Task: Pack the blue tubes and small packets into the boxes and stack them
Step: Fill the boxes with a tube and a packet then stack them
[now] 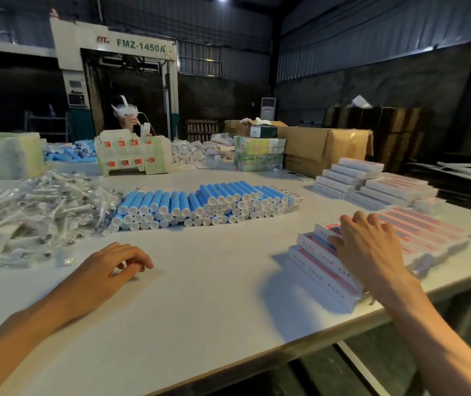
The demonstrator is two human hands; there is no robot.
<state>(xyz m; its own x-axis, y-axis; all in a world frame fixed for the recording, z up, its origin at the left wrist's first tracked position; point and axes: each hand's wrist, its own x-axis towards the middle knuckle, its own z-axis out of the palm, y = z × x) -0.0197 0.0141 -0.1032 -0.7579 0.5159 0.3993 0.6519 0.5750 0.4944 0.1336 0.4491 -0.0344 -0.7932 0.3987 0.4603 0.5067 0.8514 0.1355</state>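
The blue tubes (200, 204) lie in a long, low pile in the middle of the white table (200, 304), white caps facing the camera. Left of the tubes and touching the pile's end is a heap of small clear packets (37, 207); their contents are too blurred to make out.

Right of the tubes and nearer the camera, a fanned row of white-and-pink boxes (323, 267) sits at the table's edge. The right hand (368, 244) lies on top of it with fingers spread and fairly straight and the thumb against a box edge, covering the middle boxes. It presses rather than grasps. Whether those boxes are filled cannot be told.

In front of the tubes, the left hand (114, 264) rests on the bare table, fingers loosely curled, holding nothing.

Beyond the tubes to the right are more stacked boxes (351, 178), then a brown carton (323, 147). Behind the tubes, another person (128, 115) sits mostly hidden by upright printed card sheets (134, 152). The room beyond is dark.
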